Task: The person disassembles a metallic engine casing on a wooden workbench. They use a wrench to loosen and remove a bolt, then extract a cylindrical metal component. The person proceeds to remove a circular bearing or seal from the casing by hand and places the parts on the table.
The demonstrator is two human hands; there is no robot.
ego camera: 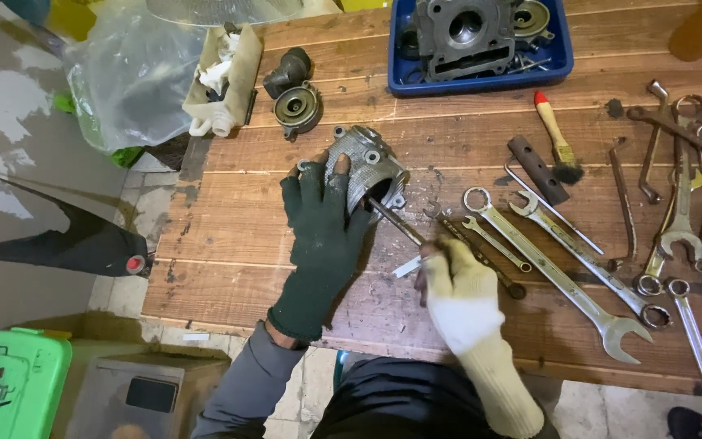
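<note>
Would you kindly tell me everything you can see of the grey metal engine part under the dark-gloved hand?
The grey cast-metal engine part lies on its side on the brown wooden plank bench. It looks dull and grimy, with a textured outer face, small bolt lugs round its rim and a dark round bore facing the person. The left hand in a dark green glove rests on it. A thin metal tool, held by the right hand in a cream glove, reaches into the bore.
</note>
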